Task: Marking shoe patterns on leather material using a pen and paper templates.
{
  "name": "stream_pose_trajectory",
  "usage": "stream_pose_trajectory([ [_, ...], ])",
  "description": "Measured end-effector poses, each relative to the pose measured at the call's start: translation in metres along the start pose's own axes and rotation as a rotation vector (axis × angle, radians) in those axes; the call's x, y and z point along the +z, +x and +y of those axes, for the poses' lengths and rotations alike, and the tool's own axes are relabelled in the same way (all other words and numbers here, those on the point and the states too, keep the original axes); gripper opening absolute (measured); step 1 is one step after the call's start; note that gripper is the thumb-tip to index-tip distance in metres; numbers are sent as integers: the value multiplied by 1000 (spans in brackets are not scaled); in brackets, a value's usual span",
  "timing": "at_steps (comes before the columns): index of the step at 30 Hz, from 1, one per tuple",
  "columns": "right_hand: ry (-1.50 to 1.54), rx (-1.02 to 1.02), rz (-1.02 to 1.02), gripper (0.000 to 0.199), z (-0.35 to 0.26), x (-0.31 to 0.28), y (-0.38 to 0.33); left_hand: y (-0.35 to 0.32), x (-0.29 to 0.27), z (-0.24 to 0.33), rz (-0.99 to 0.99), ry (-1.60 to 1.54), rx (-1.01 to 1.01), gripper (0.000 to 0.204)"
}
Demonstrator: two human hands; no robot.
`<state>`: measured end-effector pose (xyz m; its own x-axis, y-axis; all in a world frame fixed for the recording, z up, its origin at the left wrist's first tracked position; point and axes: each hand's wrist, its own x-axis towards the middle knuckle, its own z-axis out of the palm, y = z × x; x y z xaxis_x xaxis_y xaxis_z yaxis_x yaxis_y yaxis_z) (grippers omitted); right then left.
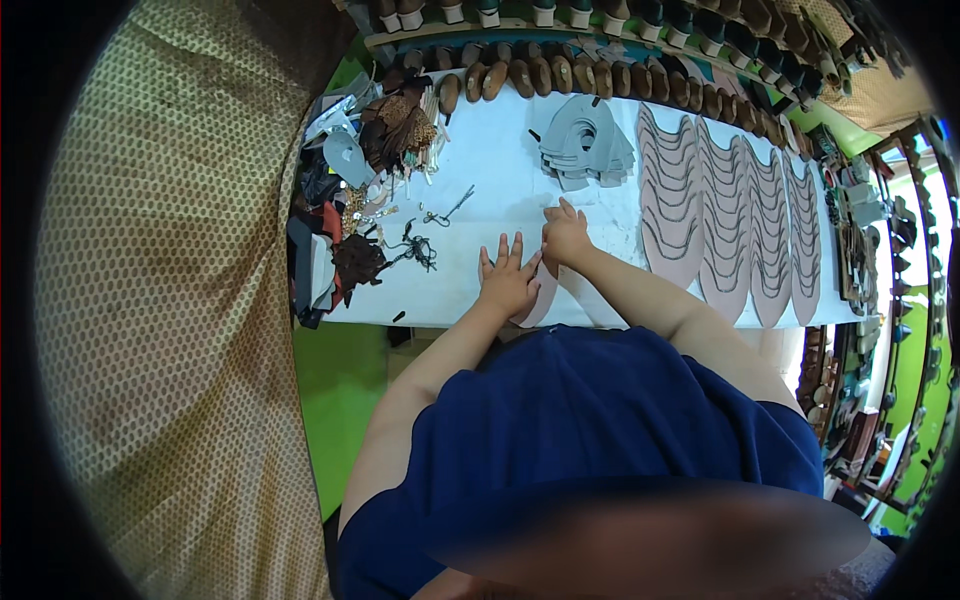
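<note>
A pinkish, rounded flat piece point(543, 296) lies at the front edge of the white table, partly hidden under my hands. My left hand point(509, 283) rests flat on its left side with the fingers spread. Close beside it, my right hand point(567, 236) is at the piece's far end, with its fingers bent in. Whatever the right fingers hold, if anything, is hidden. Beyond my hands sits a stack of grey curved cut pieces point(588, 150). To the right, several overlapping rows of pinkish pieces point(672, 215) with dark curved edges cover the table.
A heap of scraps and brown trimmings point(395, 130) fills the table's left end. Dark cord point(418, 250) lies nearer. Brown shoe lasts point(540, 75) line the back edge, below a shelf of shoes point(545, 14). A patterned curtain point(190, 300) hangs left; racks point(900, 300) stand right.
</note>
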<state>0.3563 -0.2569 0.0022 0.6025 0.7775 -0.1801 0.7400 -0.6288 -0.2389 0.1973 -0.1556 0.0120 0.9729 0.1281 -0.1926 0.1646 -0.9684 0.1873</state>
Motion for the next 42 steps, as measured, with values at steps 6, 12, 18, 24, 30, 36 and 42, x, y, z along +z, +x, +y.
stream_pose_trajectory([
  [6, 156, 244, 139, 13, -8, 10, 0, -2, -3, -10, -3, -14, 37, 64],
  [12, 484, 231, 126, 18, 32, 32, 3, -38, 5, -57, 74, -74, -9, 77],
  [18, -124, -371, -99, 70, 13, -1, -60, -88, 5, -115, 103, -26, -271, 83],
  [24, -147, -376, -104, 76, 1, 4, -78, -123, 1, -157, 113, -19, -567, 100],
  [30, -180, -459, -85, 81, -1, 15, -90, -137, -2, -189, -83, -113, -651, 110],
  [36, -189, -471, -106, 81, -13, 22, -101, -135, -12, -197, -217, -189, -614, 111],
  [42, -189, -454, -47, 80, -30, 34, -100, -138, -19, -196, -234, -205, -548, 106],
])
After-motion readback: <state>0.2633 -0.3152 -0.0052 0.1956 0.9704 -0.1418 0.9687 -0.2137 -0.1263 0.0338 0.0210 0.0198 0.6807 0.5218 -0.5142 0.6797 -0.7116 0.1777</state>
